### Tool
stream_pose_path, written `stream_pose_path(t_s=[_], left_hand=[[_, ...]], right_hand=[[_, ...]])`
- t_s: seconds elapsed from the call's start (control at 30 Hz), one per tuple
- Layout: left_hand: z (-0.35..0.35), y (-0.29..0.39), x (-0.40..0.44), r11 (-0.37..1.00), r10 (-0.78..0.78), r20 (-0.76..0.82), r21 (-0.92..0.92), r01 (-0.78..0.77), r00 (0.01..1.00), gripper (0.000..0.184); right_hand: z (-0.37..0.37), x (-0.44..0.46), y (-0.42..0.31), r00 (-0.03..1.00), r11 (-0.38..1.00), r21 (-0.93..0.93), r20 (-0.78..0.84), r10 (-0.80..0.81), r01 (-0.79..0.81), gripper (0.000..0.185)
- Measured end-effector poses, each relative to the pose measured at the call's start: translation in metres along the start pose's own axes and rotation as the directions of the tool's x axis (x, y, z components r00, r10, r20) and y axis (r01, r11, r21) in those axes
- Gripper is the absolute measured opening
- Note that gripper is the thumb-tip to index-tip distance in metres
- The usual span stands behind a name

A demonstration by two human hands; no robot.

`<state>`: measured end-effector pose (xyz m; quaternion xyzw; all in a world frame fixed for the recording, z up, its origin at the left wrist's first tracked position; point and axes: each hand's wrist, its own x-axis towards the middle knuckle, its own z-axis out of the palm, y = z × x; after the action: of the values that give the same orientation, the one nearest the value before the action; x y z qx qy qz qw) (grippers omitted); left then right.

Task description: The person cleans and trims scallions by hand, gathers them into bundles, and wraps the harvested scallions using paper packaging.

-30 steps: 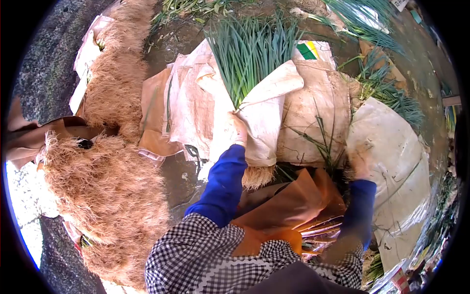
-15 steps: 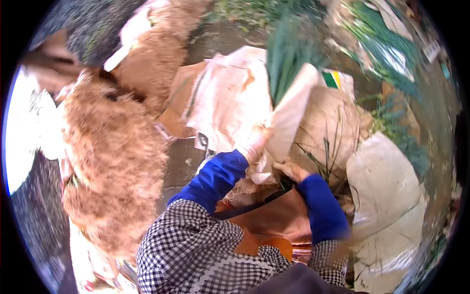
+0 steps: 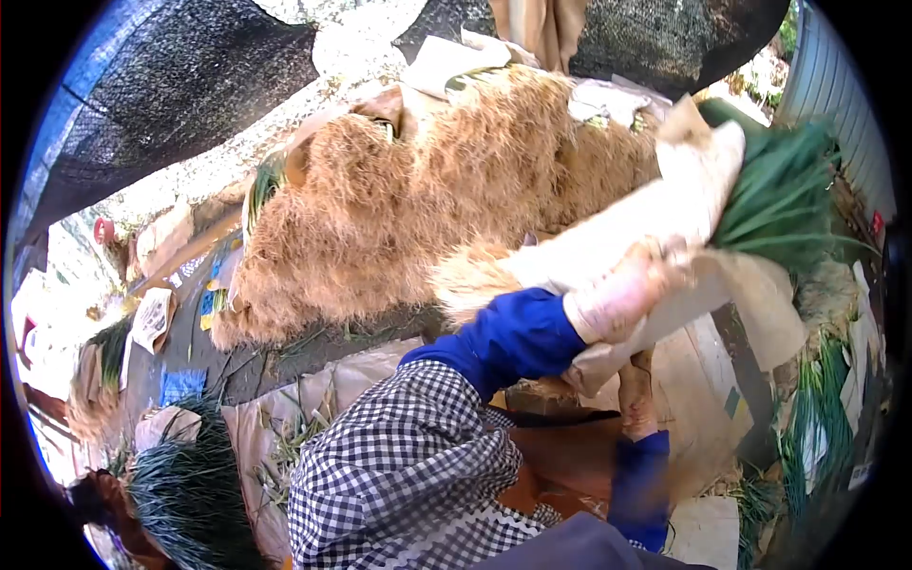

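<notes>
A bundle of spring onions [image 3: 784, 195] lies slantwise in front of me, rolled in a pale wrapping sheet [image 3: 608, 233]. Its long green leaves stick out at the right, and straw-coloured roots [image 3: 475, 280] show at the left end. My left hand [image 3: 622, 294] is closed over the near side of the wrapping. Below it, my right hand [image 3: 638, 399] reaches up under the hanging edge of the sheet and grips the bundle from beneath, its fingertips partly hidden. A loose flap of the sheet hangs down on the right.
A long heap of root-ended bundles [image 3: 380, 218] stands behind the wrapped one. Dark netting [image 3: 180, 104] hangs beyond. More spring onions [image 3: 190, 484] lie at lower left, and others [image 3: 822, 408] at the right. Flat sheets [image 3: 703, 380] cover part of the ground.
My view has swung left, bringing the heap of roots to the middle. The bundle, upright before, is now rolled in its sheet and tilted, leaves to the right. My left hand has moved onto its side.
</notes>
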<state>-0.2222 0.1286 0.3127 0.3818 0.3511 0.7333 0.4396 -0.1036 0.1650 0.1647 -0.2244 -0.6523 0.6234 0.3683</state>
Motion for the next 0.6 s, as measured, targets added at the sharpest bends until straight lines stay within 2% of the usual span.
stream_pose_path(t_s=[0.03,0.07,0.1,0.13,0.17,0.2,0.23,0.27,0.3,0.33,0.37,0.4,0.43,0.47,0.5,0.53,0.57,0.6], left_hand=[[-0.012,0.035,-0.003,0.987,0.116,0.064,-0.119,-0.107,0.991,0.03],[-0.014,0.079,-0.01,0.967,0.243,0.007,-0.081,-0.241,0.97,0.022],[-0.028,0.11,-0.016,0.939,0.333,0.02,-0.091,-0.33,0.943,0.024],[-0.045,0.138,-0.018,0.901,0.434,-0.007,-0.014,-0.434,0.901,0.032],[-0.052,0.172,-0.021,0.885,0.463,-0.096,-0.001,-0.465,0.881,0.025],[-0.065,0.201,-0.026,0.855,0.514,-0.139,0.013,-0.518,0.846,0.024],[-0.086,0.221,-0.013,0.773,0.631,-0.178,0.061,-0.631,0.755,0.026],[-0.1,0.245,-0.002,0.746,0.657,-0.132,-0.024,-0.665,0.742,0.031],[-0.12,0.268,0.006,0.718,0.69,-0.112,-0.021,-0.696,0.715,0.034],[-0.136,0.29,0.013,0.584,0.809,-0.039,0.157,-0.796,0.586,0.033],[-0.17,0.317,0.032,0.546,0.836,-0.14,0.302,-0.781,0.53,0.032],[-0.205,0.344,0.049,0.434,0.894,-0.049,0.343,-0.833,0.445,0.03],[-0.22,0.355,0.044,0.404,0.904,-0.073,0.465,-0.788,0.421,0.03],[-0.27,0.375,0.054,0.217,0.936,0.028,0.738,-0.639,0.35,0.033],[-0.292,0.38,0.064,0.371,0.904,-0.073,0.626,-0.686,0.422,0.033],[-0.314,0.386,0.073,0.507,0.855,-0.174,0.477,-0.718,0.488,0.034],[-0.334,0.391,0.081,0.607,0.794,-0.27,0.31,-0.732,0.545,0.036],[-0.387,0.393,0.1,0.667,0.745,-0.392,0.435,-0.604,0.541,0.041]], right_hand=[[0.025,0.01,-0.015,0.997,0.996,0.062,0.045,-0.061,0.059,0.058],[0.051,0.022,-0.029,0.99,0.988,0.125,0.09,-0.105,0.094,0.06],[0.071,0.037,-0.038,0.978,0.984,0.166,0.188,-0.094,0.062,0.06],[0.093,0.053,-0.049,0.954,0.978,0.206,0.285,-0.091,0.031,0.061],[0.112,0.076,-0.064,0.921,0.97,0.242,0.374,-0.11,0.017,0.061],[0.128,0.1,-0.084,0.908,0.984,-0.06,0.399,-0.13,0.167,0.064],[0.147,0.117,-0.095,0.833,0.939,0.306,0.469,-0.294,0.158,0.077],[0.166,0.134,-0.106,0.727,0.785,0.619,0.522,-0.446,0.037,0.091],[0.176,0.164,-0.105,0.69,0.803,0.591,0.548,-0.474,0.082,0.107],[0.182,0.176,-0.112,0.707,0.802,0.593,0.539,-0.459,0.069,0.107],[0.187,0.189,-0.126,0.711,0.873,0.381,0.519,-0.475,0.305,0.098],[0.191,0.201,-0.141,0.713,0.858,0.122,0.505,-0.486,0.498,0.088],[0.192,0.208,-0.15,0.718,0.763,-0.161,0.5,-0.484,0.627,0.078],[0.19,0.216,-0.152,0.72,0.581,-0.432,0.497,-0.485,0.69,0.068],[0.169,0.21,-0.135,0.746,0.568,-0.487,0.494,-0.448,0.664,0.064],[0.144,0.203,-0.119,0.772,0.499,-0.589,0.502,-0.391,0.636,0.061],[0.116,0.203,-0.091,0.811,0.525,-0.62,0.484,-0.329,0.583,0.059],[0.087,0.2,-0.061,0.855,0.473,-0.712,0.423,-0.299,0.518,0.055]])
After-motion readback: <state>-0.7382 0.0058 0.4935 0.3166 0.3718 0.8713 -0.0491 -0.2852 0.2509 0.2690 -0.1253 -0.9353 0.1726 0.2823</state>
